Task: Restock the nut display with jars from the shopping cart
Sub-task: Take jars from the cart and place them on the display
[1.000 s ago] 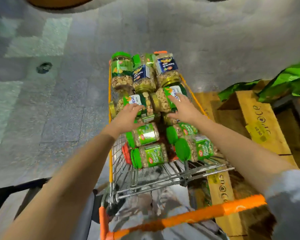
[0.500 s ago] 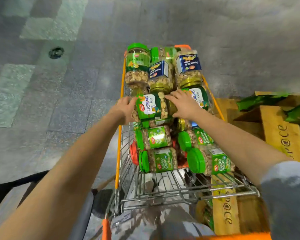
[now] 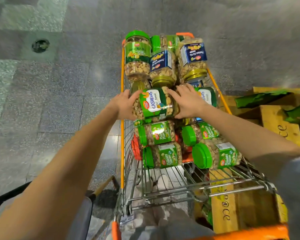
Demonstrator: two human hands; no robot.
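Note:
A wire shopping cart (image 3: 163,191) with orange trim holds several clear nut jars lying on their sides. In the middle lies a cashews jar (image 3: 156,104) with a green label and gold lid. My left hand (image 3: 126,104) grips its bottom end and my right hand (image 3: 185,101) grips its lid end, so the jar sits between both hands just above the pile. Pistachio jars (image 3: 159,134) with green lids lie nearer me. Blue-label premium mix jars (image 3: 161,64) and a fancy nut mix jar (image 3: 137,56) lie at the far end.
Wooden crates (image 3: 275,122) with printed lettering stand right of the cart, with green packets (image 3: 260,97) on top. Grey stone floor spreads to the left, with a round drain (image 3: 40,45). The orange cart handle (image 3: 249,232) is close to my body.
Both hands have closed in on the two ends of the cashews jar and raised it slightly from the pile. The camera has moved closer over the cart.

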